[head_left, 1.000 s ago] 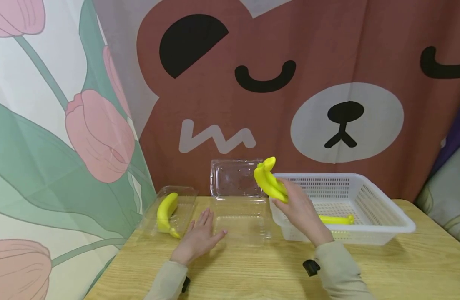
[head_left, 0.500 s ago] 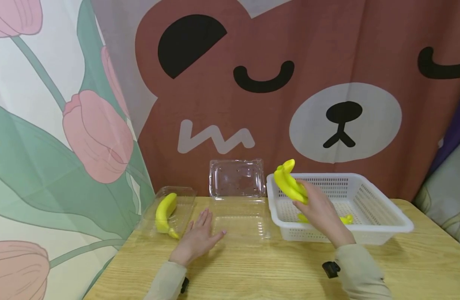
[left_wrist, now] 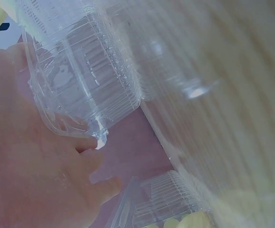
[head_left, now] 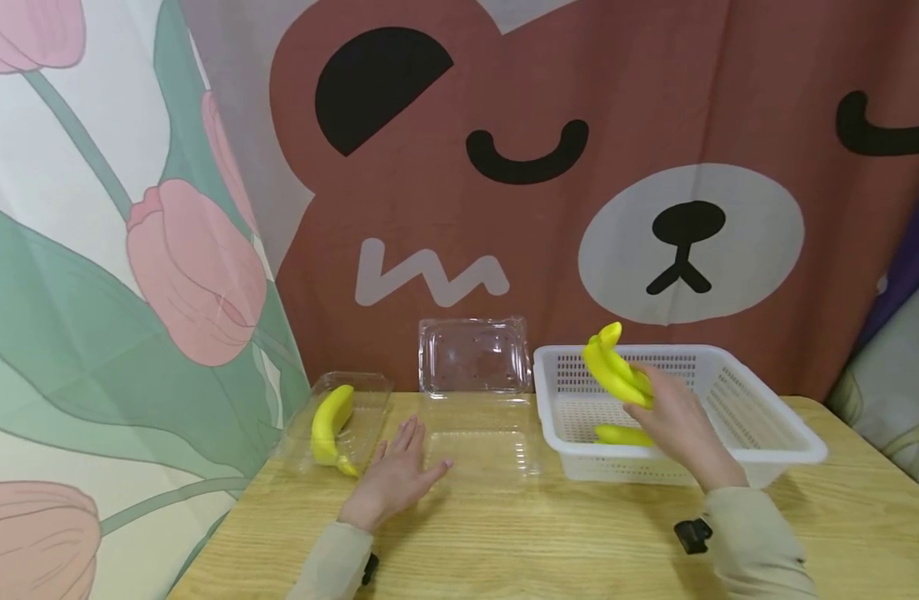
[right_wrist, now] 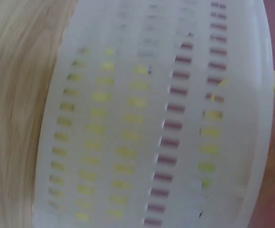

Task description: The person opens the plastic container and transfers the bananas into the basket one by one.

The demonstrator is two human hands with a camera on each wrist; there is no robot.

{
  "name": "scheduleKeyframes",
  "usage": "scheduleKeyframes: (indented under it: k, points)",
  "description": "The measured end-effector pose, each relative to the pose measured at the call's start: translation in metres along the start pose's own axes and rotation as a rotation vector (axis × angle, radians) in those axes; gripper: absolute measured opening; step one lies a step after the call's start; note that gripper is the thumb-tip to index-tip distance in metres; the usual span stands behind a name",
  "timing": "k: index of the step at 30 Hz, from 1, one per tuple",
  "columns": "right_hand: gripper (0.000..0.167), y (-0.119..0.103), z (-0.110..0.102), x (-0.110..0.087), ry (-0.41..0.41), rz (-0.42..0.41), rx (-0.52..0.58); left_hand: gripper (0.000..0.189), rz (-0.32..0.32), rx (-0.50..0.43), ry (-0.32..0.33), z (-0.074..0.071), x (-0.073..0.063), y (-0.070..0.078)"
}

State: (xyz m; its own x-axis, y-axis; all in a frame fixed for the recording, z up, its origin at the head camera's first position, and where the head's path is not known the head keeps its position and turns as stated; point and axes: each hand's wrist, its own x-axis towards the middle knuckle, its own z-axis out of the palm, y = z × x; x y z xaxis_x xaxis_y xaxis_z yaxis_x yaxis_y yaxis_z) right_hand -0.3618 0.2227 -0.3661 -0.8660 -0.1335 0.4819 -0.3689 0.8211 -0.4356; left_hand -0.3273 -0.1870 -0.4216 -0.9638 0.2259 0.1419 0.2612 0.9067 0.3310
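My right hand point(head_left: 676, 421) grips a small bunch of yellow bananas point(head_left: 611, 367) over the white plastic basket point(head_left: 792, 433), stem end pointing up and left. Beneath it, another yellow banana point(head_left: 622, 435) lies inside the basket, partly hidden by the hand and the front wall. My left hand point(head_left: 395, 479), fingers outstretched, touches the left edge of a clear plastic clamshell box point(head_left: 481, 458) whose lid point(head_left: 474, 358) stands raised. In the left wrist view, the fingers of the left hand point(left_wrist: 37, 147) lie against the box's rim. The right wrist view mostly shows the basket's slotted wall point(right_wrist: 170, 118).
A second clear plastic box point(head_left: 380, 392) stands left of my left hand, with a yellow banana point(head_left: 332, 425) in it. Wooden table point(head_left: 541, 542) lies under everything, and a bear-print curtain point(head_left: 429, 208) hangs behind.
My right hand has moved right with the banana bunch, from beside the clamshell lid to over the basket. The left hand has stayed in place.
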Motion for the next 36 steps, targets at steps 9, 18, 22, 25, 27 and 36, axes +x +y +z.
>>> scheduleKeyframes:
  k: [9, 18, 22, 25, 27, 36]
  points:
    - [0.061, 0.023, -0.008, -0.008, -0.028, 0.040, -0.040, 0.097, 0.002, 0.006, 0.002, 0.001, 0.001, 0.001]
    - [0.063, 0.026, -0.007, -0.008, -0.043, 0.047, -0.050, 0.096, -0.014, 0.005, 0.001, 0.001, 0.001, 0.000]
    - [0.063, 0.026, -0.007, -0.008, -0.053, 0.064, -0.063, 0.096, -0.013, 0.005, -0.002, 0.002, 0.001, 0.000]
    - [0.063, 0.026, -0.007, -0.009, -0.056, 0.069, -0.070, 0.096, -0.013, 0.006, -0.009, 0.003, 0.001, 0.000]
    - [0.063, 0.027, -0.006, -0.010, -0.060, 0.070, -0.072, 0.097, -0.010, 0.005, -0.008, 0.004, 0.001, 0.000]
    - [0.064, 0.027, -0.006, -0.010, -0.069, 0.089, -0.072, 0.098, -0.015, 0.003, -0.008, 0.003, 0.001, 0.000]
